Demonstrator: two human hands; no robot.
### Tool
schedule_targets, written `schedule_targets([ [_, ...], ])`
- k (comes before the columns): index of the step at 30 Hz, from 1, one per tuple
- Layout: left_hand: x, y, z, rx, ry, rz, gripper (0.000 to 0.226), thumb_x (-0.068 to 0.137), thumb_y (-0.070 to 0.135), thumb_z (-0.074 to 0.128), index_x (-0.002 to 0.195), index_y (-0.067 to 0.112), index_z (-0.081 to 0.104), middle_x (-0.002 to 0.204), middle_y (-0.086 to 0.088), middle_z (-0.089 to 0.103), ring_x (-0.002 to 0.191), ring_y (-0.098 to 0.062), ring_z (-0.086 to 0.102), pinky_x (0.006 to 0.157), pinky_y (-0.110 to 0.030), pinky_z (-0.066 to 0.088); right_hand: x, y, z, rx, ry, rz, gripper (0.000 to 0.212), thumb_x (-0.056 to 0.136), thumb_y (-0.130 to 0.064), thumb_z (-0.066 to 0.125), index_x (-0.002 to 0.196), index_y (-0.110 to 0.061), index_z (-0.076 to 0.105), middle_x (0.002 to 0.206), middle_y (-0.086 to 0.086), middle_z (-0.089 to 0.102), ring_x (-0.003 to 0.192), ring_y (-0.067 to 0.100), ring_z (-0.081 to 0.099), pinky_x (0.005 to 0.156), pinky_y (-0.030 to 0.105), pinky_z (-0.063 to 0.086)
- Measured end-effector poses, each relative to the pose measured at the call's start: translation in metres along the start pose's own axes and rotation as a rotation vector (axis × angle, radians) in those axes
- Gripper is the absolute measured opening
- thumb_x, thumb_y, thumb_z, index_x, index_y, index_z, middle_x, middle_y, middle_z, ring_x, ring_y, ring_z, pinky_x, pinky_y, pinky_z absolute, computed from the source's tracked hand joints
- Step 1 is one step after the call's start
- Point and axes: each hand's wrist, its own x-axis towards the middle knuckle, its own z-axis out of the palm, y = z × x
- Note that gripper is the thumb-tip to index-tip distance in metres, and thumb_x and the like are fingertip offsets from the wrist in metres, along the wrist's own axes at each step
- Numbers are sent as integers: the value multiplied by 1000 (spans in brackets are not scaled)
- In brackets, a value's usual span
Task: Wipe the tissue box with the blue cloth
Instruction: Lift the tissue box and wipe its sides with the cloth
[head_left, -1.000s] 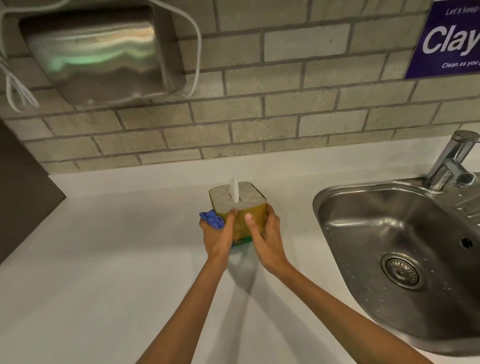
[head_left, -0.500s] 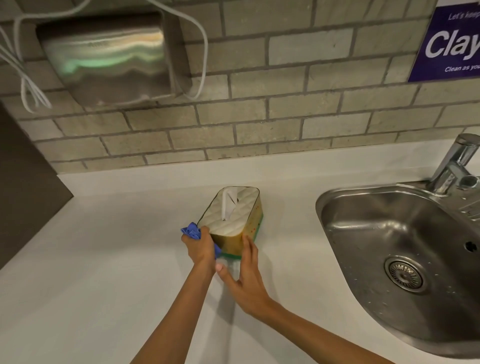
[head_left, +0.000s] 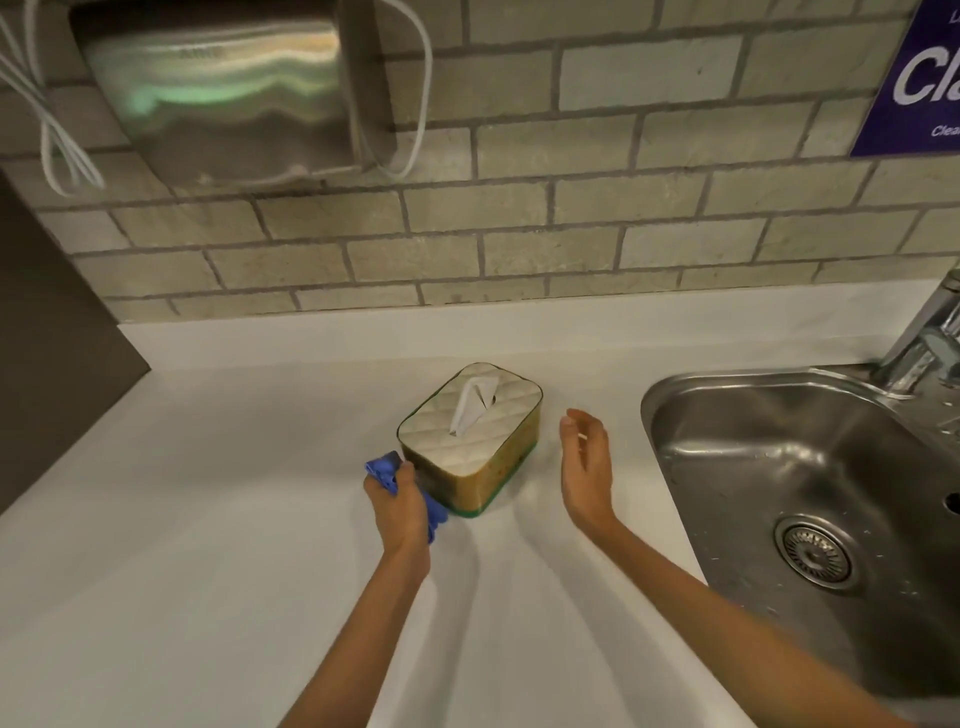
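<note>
The tissue box (head_left: 470, 441) stands flat on the white counter (head_left: 208, 519). It has a quilted white top, yellow-brown sides, a green base and a tissue sticking up from its slot. My left hand (head_left: 397, 506) is closed around the crumpled blue cloth (head_left: 384, 467) and presses it against the box's near left side. My right hand (head_left: 587, 467) hovers to the right of the box, fingers apart, palm facing the box, holding nothing and a short gap away from it.
A steel sink (head_left: 810, 519) with a drain and a tap (head_left: 930, 338) lies at the right. A brick wall rises behind, carrying a metal dispenser (head_left: 223, 93) with white cables and a purple sign (head_left: 919, 78). A dark panel (head_left: 47, 338) borders the left.
The box went from held upright on its end to lying flat on the counter. My right hand let go of it and moved off to the right. My left hand keeps the cloth at its side.
</note>
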Motion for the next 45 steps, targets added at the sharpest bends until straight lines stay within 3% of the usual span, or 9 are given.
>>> schedule_targets([
  [4,-20,-10,11,-32,-25,-11,45,98,27,43,138,13,31,127,-13,52,117,-29,51,103,-41,40,52,1,5,-114,-206,137,54,94,-49,33,144,-29,28,151,2,35,137,23,35,110,35,27],
  [8,-24,-15,24,-45,-72,43,38,97,27,45,132,21,32,111,-1,53,102,-18,52,96,-34,44,72,9,18,-38,-365,259,64,92,-57,25,148,-25,22,156,1,26,142,21,27,117,36,19],
  [11,-27,-19,29,9,-104,112,33,94,24,53,119,32,32,94,9,52,85,-8,54,73,-18,45,68,15,19,-6,-401,272,67,88,-61,32,143,-23,35,150,2,39,136,20,37,109,29,27],
  [15,-23,-19,28,105,-157,134,61,93,28,54,144,25,21,125,3,49,110,-15,51,102,-32,42,59,18,7,8,-381,231,62,86,-60,37,138,-27,42,141,-3,47,131,17,42,101,25,31],
  [20,-6,-8,20,126,-176,155,56,95,28,49,145,19,26,135,-5,51,119,-21,51,106,-34,39,47,18,-11,-47,-373,192,57,88,-53,45,139,-29,41,126,0,52,119,15,46,102,27,33],
  [26,15,20,15,248,-95,126,37,93,31,46,127,14,47,111,-6,57,97,-21,51,88,-33,42,30,-1,-19,-230,-229,108,63,81,-59,51,136,-29,46,99,7,65,81,11,57,66,20,43],
  [30,26,36,15,375,-96,119,36,94,36,43,119,12,51,100,-5,54,95,-24,50,97,-42,43,24,-16,-25,-312,-191,114,64,76,-65,52,124,-23,58,72,3,65,70,14,63,65,24,50],
  [36,35,42,19,448,-160,151,43,90,49,44,117,17,51,98,-4,55,94,-24,52,91,-39,41,21,-27,-29,-309,-132,158,83,50,-84,48,102,-21,65,85,2,69,76,23,69,69,32,55],
  [45,43,43,26,469,-239,222,50,87,54,49,120,16,50,98,-1,56,91,-20,51,83,-31,39,53,-14,-16,-49,-265,293,45,72,-57,61,82,-16,46,81,-3,53,75,8,56,62,17,43],
])
